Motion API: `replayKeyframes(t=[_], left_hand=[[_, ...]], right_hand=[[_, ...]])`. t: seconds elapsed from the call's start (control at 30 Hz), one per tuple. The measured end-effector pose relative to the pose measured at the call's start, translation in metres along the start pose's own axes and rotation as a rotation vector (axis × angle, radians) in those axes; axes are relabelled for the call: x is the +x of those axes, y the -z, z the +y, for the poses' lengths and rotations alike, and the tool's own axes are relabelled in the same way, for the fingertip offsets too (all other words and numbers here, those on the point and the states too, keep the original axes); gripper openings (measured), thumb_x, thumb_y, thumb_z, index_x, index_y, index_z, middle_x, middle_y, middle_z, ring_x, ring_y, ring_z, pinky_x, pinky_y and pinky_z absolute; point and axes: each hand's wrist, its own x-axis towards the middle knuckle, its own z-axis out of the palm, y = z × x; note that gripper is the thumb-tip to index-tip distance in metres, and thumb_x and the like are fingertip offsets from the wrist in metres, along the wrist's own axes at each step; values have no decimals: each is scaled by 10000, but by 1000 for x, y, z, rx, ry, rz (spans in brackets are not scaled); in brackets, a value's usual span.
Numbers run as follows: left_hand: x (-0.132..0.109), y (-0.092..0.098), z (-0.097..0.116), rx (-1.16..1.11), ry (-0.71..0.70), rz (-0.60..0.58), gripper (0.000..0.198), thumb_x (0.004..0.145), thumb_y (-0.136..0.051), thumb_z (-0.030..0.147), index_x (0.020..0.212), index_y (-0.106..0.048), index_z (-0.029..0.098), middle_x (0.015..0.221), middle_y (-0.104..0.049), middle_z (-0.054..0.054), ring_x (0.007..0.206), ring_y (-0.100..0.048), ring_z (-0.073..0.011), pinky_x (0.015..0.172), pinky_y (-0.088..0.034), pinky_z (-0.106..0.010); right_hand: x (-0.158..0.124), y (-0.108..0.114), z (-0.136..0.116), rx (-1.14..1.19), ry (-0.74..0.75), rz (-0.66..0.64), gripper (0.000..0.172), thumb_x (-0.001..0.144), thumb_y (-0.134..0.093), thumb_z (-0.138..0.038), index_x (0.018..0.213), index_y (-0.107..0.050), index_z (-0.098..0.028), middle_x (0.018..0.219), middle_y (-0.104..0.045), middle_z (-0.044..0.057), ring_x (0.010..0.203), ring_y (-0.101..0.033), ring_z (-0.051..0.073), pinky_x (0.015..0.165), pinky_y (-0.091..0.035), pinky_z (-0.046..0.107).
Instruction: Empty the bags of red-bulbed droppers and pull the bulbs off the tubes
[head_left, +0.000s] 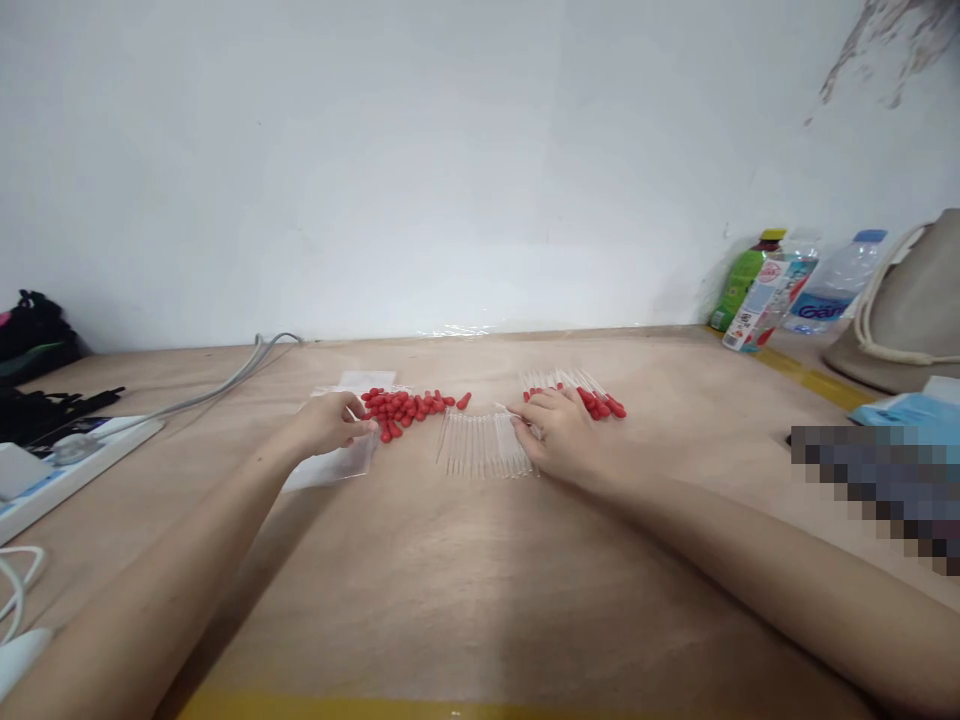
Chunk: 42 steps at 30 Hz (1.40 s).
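A heap of red rubber bulbs (397,407) lies left of centre, with one loose red bulb (464,401) at its right end. My left hand (335,424) is at the heap's left edge, fingers bent and apart, over a clear plastic bag (334,468). Side by side in the middle lie several thin clear glass tubes (484,445). My right hand (553,430) is at their right end, fingers curled around something I cannot make out. Behind it are several tubes fitted with red bulbs (604,403).
At the left are a white power strip (82,465), grey cables (217,388) and a black bag (37,335). Bottles (832,285), a carton (756,305), a beige bag (911,310) and a blue packet (911,415) stand or lie at the right. A wall (480,170) rises behind.
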Motion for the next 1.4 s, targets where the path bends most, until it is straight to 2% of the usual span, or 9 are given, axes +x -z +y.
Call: replayKeyframes(t=[0.23,0.4,0.6,0.77,0.87,0.93,1.0,1.13,1.4], left_hand=[[9,-16,-6,-13,-68,10,326,595,-602,517,609,-503,207,536,-614,3,622,-594,-200,567,-401,-266],[12,-17,-8,-109,-25,49,361,636,-554,558,694,-544,202,709,-645,-16,603,-607,-187,555,-421,-269],[5,-21,8,155,-203,405,331,753,-470,509,725,-552,189,729,-619,-37,703,-573,-210,597,-385,-286],[-10,-50,29,126,-600,609,240,825,-461,391,755,-557,182,765,-610,-36,750,-533,-185,712,-396,-305],[-18,-72,36,129,-787,602,184,818,-495,341,806,-579,177,822,-607,-51,795,-513,-194,743,-395,-331],[-22,-83,39,108,-839,594,166,814,-508,327,828,-581,178,857,-604,-57,817,-509,-197,747,-396,-340],[-23,-90,42,71,-861,587,155,818,-509,319,827,-578,181,868,-601,-57,831,-508,-196,759,-398,-346],[-21,-94,50,-4,-891,576,131,831,-501,295,827,-571,184,871,-598,-49,854,-504,-190,790,-397,-348],[-24,-92,66,-138,-875,533,172,875,-418,240,809,-561,173,847,-601,-40,850,-509,-176,813,-398,-350]], right_hand=[[9,-13,-16,-272,93,-149,177,789,-453,-159,705,-608,-154,758,-636,68,772,-522,196,707,-269,365],[5,-18,-28,-304,91,-213,193,800,-459,-208,714,-617,-138,763,-625,94,763,-513,209,690,-261,389],[-1,-17,-38,-231,68,-233,431,824,-436,-506,784,-643,-130,793,-631,109,820,-516,233,741,-273,408],[3,-8,-31,-168,29,-229,517,797,-415,-600,829,-652,-142,824,-635,108,821,-530,230,767,-269,411],[15,3,-7,-139,-111,-201,360,832,-442,-458,878,-660,-175,840,-640,80,828,-546,215,787,-260,401],[22,11,16,-138,-261,-167,256,826,-449,-318,865,-667,-190,830,-638,67,791,-550,193,770,-261,385],[26,16,38,-130,-317,-153,226,783,-493,-305,888,-665,-202,805,-625,58,785,-541,192,756,-261,371],[24,14,60,-144,-265,-212,229,705,-578,-396,832,-682,-237,813,-592,48,844,-514,213,744,-248,361],[20,3,56,-188,-190,-216,196,780,-532,-349,745,-697,-248,807,-602,48,817,-497,193,732,-231,367]])
